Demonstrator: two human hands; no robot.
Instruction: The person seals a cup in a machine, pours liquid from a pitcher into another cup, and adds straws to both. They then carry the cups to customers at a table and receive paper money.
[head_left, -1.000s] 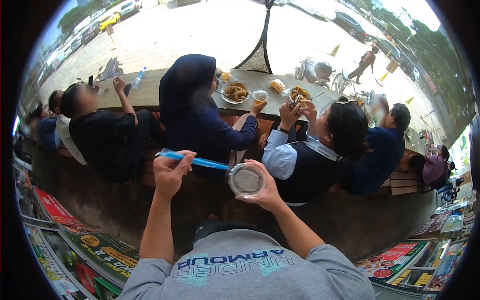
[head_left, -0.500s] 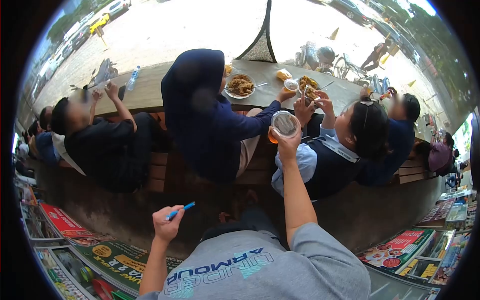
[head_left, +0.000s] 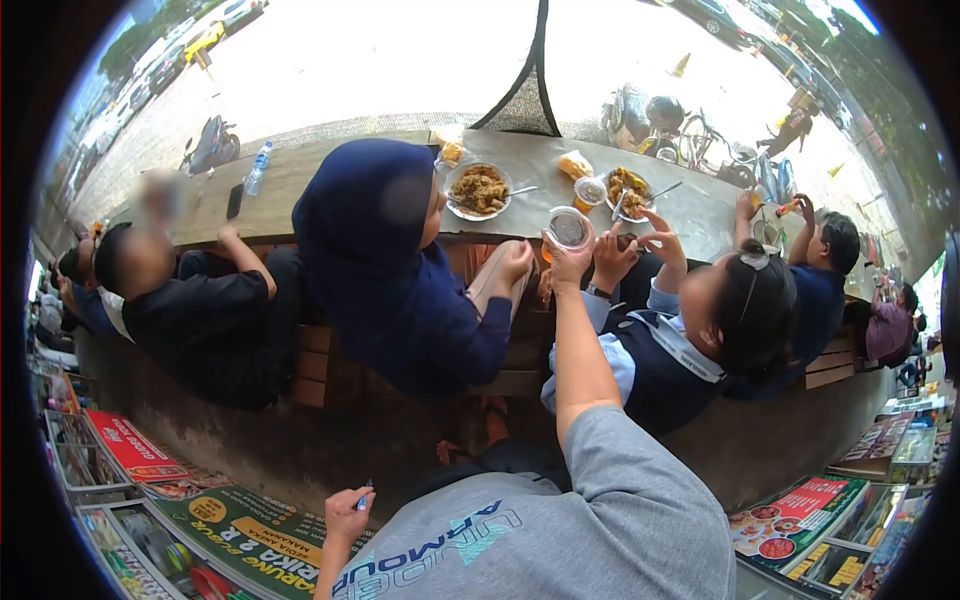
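Note:
My left hand (head_left: pixel 347 518), low at the left beside my grey shirt, is closed around a blue pen (head_left: pixel 366 494). My right hand (head_left: pixel 571 262) is stretched forward between two seated people, its fingers wrapped round a clear plastic cup (head_left: pixel 570 231) with a lid and an orange-brown drink in it. Just beyond the cup, on the table (head_left: pixel 400 150), stands another lidded cup (head_left: pixel 589 192) of orange drink. Close by are a plate of food (head_left: pixel 630 194) and another food plate (head_left: pixel 479 191), with cutlery on them.
A person in a dark blue head covering (head_left: pixel 370 270) sits left of my arm; a person in a dark vest (head_left: pixel 670 360) sits right. Others share the bench. A water bottle (head_left: pixel 259 168) and phone (head_left: pixel 235 201) lie leftward. A green banner (head_left: pixel 235 535) hangs at lower left.
My right hand has moved forward with the cup towards the table. My left hand has lowered with the pen. The person in the head covering has drawn their hand back from the other cup.

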